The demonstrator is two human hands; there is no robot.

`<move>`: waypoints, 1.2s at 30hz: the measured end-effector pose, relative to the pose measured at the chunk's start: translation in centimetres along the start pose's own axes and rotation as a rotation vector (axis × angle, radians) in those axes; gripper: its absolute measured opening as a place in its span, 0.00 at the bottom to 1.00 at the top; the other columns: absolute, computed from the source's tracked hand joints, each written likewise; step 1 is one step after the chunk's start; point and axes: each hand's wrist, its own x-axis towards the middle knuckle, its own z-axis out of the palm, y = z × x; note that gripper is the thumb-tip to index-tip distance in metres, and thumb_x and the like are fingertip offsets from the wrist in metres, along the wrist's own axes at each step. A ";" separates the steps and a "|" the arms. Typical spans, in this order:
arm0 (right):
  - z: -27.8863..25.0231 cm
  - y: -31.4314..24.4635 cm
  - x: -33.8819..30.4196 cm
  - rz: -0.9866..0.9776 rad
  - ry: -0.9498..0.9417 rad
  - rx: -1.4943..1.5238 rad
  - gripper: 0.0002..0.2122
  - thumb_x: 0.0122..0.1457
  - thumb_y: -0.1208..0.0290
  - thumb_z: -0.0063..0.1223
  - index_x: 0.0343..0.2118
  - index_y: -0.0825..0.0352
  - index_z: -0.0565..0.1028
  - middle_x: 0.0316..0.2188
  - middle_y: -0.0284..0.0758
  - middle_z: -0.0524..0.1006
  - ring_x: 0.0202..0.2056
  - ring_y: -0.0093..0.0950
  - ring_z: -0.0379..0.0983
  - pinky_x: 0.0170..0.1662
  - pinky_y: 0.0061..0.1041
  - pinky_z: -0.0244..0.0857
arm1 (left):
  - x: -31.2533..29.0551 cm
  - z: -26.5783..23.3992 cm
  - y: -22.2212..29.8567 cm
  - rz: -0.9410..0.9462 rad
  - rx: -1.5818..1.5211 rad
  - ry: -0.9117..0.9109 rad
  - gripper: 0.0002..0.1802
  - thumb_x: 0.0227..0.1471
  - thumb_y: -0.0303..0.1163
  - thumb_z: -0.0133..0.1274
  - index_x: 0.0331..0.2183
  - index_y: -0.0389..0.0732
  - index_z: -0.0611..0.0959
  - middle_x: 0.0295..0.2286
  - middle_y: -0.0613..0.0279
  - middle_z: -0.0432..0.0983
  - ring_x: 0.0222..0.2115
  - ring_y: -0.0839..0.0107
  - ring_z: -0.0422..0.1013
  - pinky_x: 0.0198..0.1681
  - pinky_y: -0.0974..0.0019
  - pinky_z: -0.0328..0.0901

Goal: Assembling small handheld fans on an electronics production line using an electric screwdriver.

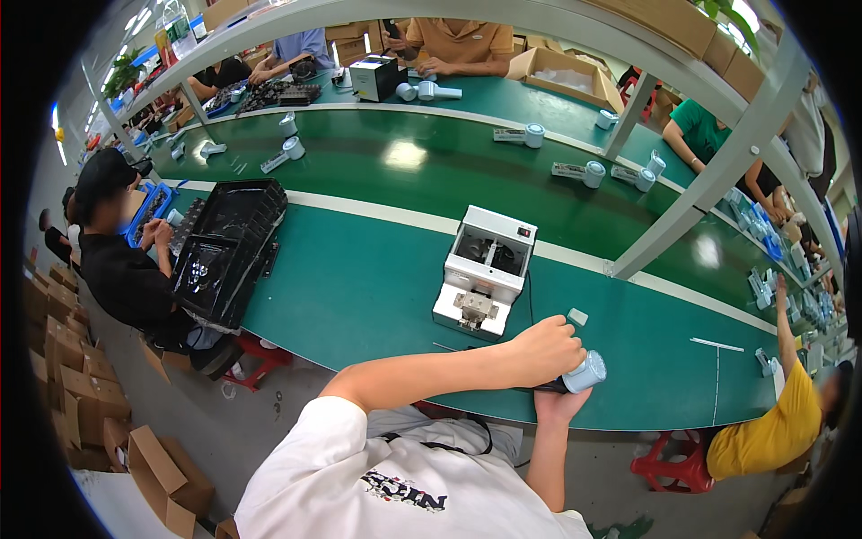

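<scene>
At one green table (pixel 359 278), right-hand fingers (pixel 579 399) hold one light-blue device (pixel 586 372).

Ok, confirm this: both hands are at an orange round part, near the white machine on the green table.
Not orange: the head view shows the left hand and right hand at a light-blue round part, near the white machine on the green table.

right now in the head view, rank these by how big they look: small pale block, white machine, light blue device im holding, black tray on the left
1. Black tray
2. White machine
3. Light blue device, partly hidden
4. Small pale block
</scene>
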 end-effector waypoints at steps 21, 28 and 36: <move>0.5 0.1 0.1 -0.044 0.106 0.004 0.23 0.68 0.49 0.27 0.48 0.59 0.73 0.46 0.30 0.76 0.47 0.28 0.72 0.51 0.33 0.68 | 0.1 0.6 -0.2 -0.010 -0.013 -0.066 0.22 0.47 0.33 0.60 0.45 0.38 0.80 0.29 0.63 0.78 0.32 0.68 0.74 0.38 0.65 0.64; 0.9 0.1 0.0 -0.045 0.128 0.016 0.22 0.68 0.50 0.27 0.48 0.58 0.73 0.46 0.30 0.76 0.47 0.28 0.72 0.51 0.33 0.68 | -0.1 0.8 -0.1 -0.013 -0.007 -0.044 0.21 0.47 0.34 0.60 0.44 0.38 0.80 0.29 0.63 0.78 0.32 0.68 0.74 0.37 0.64 0.64; -1.8 0.0 0.5 -0.025 -0.052 0.047 0.21 0.68 0.51 0.30 0.49 0.58 0.72 0.50 0.30 0.74 0.54 0.31 0.71 0.58 0.38 0.65 | -0.2 0.8 -0.2 -0.018 -0.011 -0.045 0.22 0.47 0.33 0.60 0.45 0.38 0.79 0.28 0.63 0.77 0.31 0.67 0.73 0.37 0.64 0.64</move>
